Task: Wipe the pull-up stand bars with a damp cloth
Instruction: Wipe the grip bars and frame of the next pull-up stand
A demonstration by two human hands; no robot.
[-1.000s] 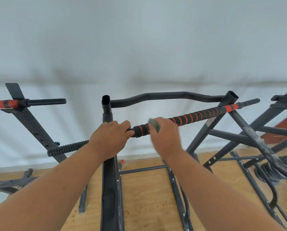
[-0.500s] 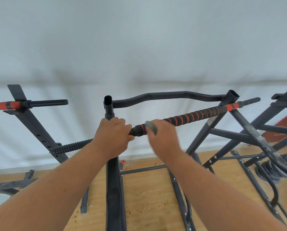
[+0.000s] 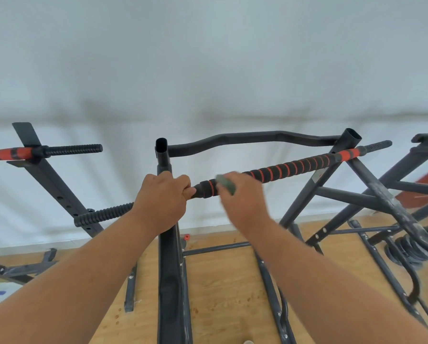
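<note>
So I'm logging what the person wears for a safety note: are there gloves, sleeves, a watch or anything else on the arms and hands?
Nothing worn shows. The left hand and right hand are bare, with no gloves, and no rings can be made out. Both forearms are uncovered as far as the frame edge, with no sleeves, watch or wristband. The right hand is motion-blurred, so small details there cannot be told.

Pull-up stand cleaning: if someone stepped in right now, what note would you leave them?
Left hand grips the bar beside the upright post, steadying it.
Right hand holds the green cloth against the black-and-orange foam grip, near its left end.
Done: cannot tell how much is already wiped.
Left: likely the grip toward its right end, the curved top bar and the frame.
</note>
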